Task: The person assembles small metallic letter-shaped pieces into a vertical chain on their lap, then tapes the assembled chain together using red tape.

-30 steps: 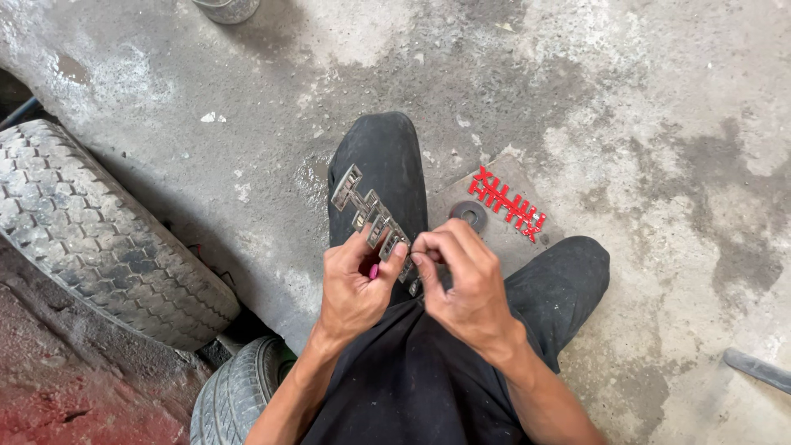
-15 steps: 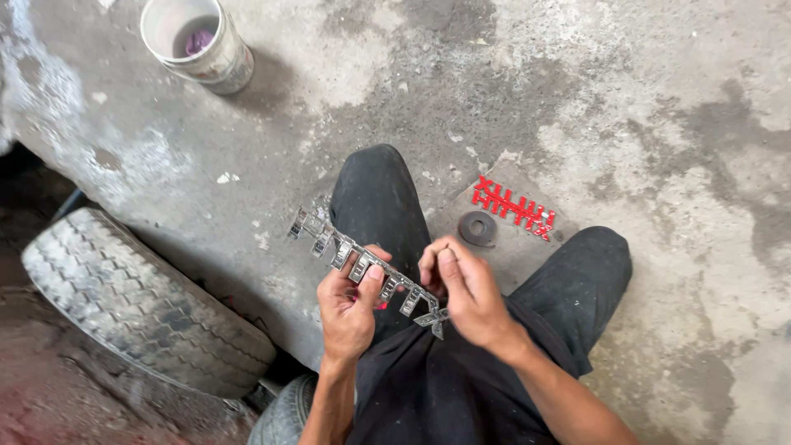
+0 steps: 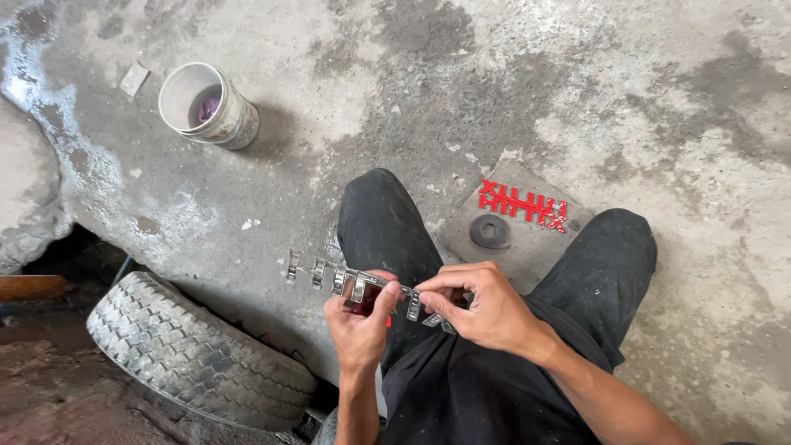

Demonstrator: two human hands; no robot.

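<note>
My left hand (image 3: 359, 320) grips a long metal strip (image 3: 323, 276) set with several small chrome pieces, held level over my left knee. My right hand (image 3: 482, 303) pinches one chrome piece at the strip's right end with thumb and fingers. A small red part shows between my left fingers, mostly hidden. I sit on the concrete floor in dark trousers (image 3: 461, 387). A red comb-like plastic strip (image 3: 522, 203) and a dark round ring (image 3: 489, 231) lie on a grey slab between my knees.
A worn tyre (image 3: 194, 353) lies at the lower left, beside a dark gap. A white bucket (image 3: 208, 106) with something purple inside stands at the upper left. A small flat scrap (image 3: 134, 79) lies near it. Stained concrete (image 3: 626, 99) spreads all around.
The view has shifted so the bucket and tyre sit lower and further right. The metal strip has turned from slanted to nearly level; both hands still hold it.
</note>
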